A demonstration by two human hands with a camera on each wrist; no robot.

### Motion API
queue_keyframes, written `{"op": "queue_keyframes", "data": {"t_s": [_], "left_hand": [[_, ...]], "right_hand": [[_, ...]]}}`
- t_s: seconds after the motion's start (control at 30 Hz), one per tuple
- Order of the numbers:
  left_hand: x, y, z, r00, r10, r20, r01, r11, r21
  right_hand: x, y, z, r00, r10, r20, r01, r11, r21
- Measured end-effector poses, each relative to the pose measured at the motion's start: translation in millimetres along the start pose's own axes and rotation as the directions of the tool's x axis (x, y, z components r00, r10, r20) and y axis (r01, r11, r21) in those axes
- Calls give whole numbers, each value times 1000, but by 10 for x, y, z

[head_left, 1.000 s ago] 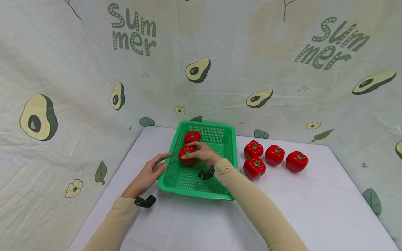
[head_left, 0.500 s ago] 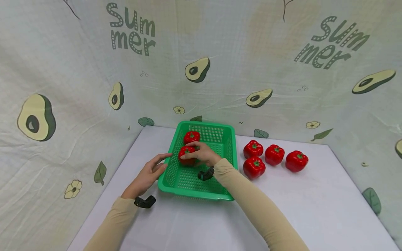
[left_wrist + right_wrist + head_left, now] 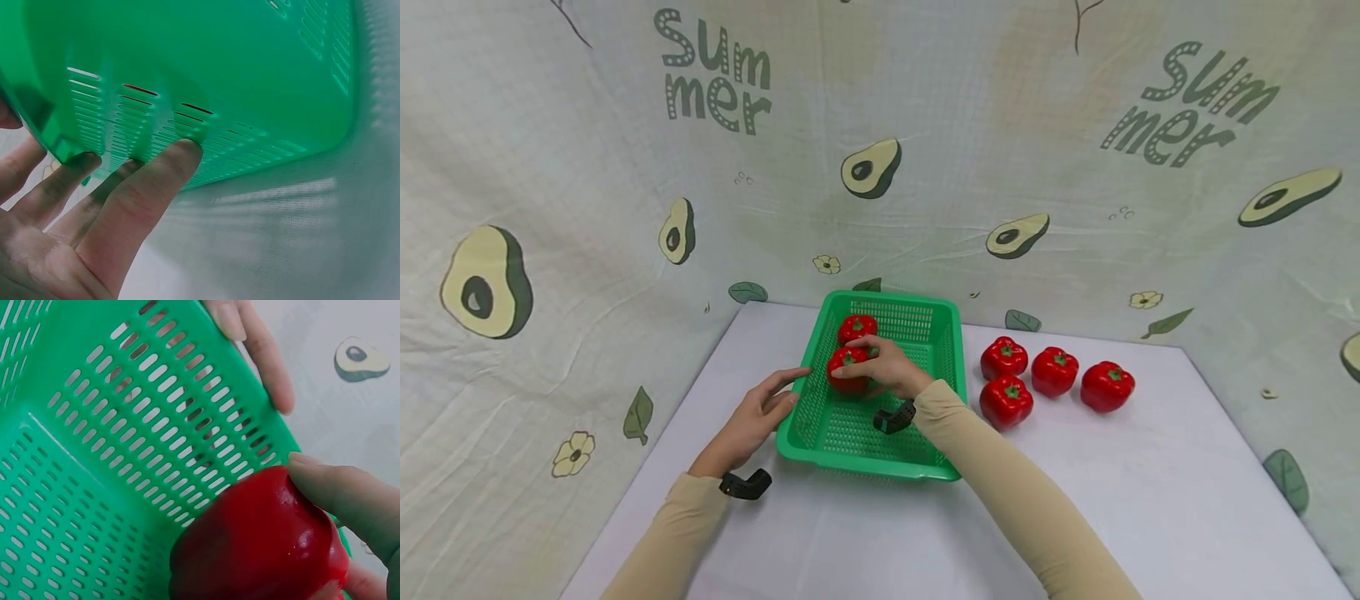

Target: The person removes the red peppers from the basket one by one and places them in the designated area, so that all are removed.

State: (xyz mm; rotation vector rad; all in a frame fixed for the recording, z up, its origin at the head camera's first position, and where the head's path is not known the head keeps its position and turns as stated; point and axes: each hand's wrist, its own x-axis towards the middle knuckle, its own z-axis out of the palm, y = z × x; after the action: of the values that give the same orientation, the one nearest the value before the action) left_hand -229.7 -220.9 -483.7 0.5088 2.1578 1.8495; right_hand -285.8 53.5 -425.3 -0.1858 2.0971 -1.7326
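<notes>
My right hand [image 3: 891,367] reaches into a green plastic basket [image 3: 880,468] and grips a red bell pepper [image 3: 848,382] beside the left wall. In the right wrist view the thumb presses on the glossy side of this bell pepper [image 3: 256,544], while most of the other fingers are hidden behind it. Just beyond it in the basket sits another red bell pepper [image 3: 856,327]. My left hand [image 3: 760,417] is at the basket's left side, its fingers extended. Seen from the left wrist, those fingertips [image 3: 184,150] touch the slotted outer wall [image 3: 187,69].
Several more red bell peppers [image 3: 1006,402] stand on the white table [image 3: 1112,483] to the right of the basket. A cloth backdrop [image 3: 940,192] printed with avocados rises behind the table and along its sides.
Hardly anything differs. The gripped bell pepper has shifted very slightly to the right with my right hand; my left hand keeps its place at the basket's side.
</notes>
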Motion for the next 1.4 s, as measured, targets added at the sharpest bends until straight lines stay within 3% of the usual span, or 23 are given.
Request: {"op": "queue_keyframes", "data": {"t_s": [0.33,0.57,0.87,1.4], "left_hand": [[14,1,-3,1000,13,6,-13,1000,-25],[-1,-1,-6,1000,9,-3,-9,1000,-19],[-2,-19,-6,1000,0,-5,0,1000,-23],[-13,3,-3,1000,11,5,-11,1000,-26]], "right_hand": [[-99,-131,-102,1000,-25,-11,25,1000,2],[-270,-347,-212,999,-44,-7,44,999,-8],[-504,-542,-509,995,-102,-5,102,995,9],[-1023,-771,-988,994,-110,-20,110,994,24]]}}
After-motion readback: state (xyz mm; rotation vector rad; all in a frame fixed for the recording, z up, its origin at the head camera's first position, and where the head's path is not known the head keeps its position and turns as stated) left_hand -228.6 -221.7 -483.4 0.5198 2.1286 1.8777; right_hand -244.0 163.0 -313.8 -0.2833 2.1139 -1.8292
